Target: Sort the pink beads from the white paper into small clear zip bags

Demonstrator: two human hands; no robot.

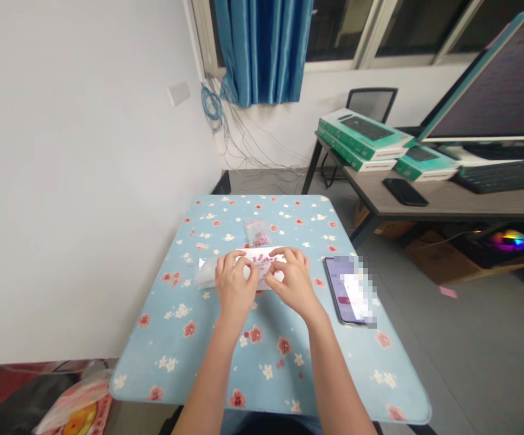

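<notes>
A white sheet or card (244, 252) lies on the table with several small pink-red bits (264, 258), bead-like, on its surface. My left hand (236, 275) rests over the sheet's left part, fingers curled down on it and thumb toward the middle. My right hand (291, 275) is bent over the right part, its thumb and forefinger brought close together near the bits; whatever may be between them is too small to make out. A clear plastic wrapper (204, 273) sticks out left of my left hand. Just beyond the sheet lies a small clear bag (256, 232) with pinkish beads inside.
The flowered blue table (262, 374) carries a phone (346, 290) with its screen lit, right of my hands. A desk (366, 187) at right holds keyboard boxes (364, 133), a black phone (404, 191) and a monitor (497, 84). A white wall (85, 181) stands at left.
</notes>
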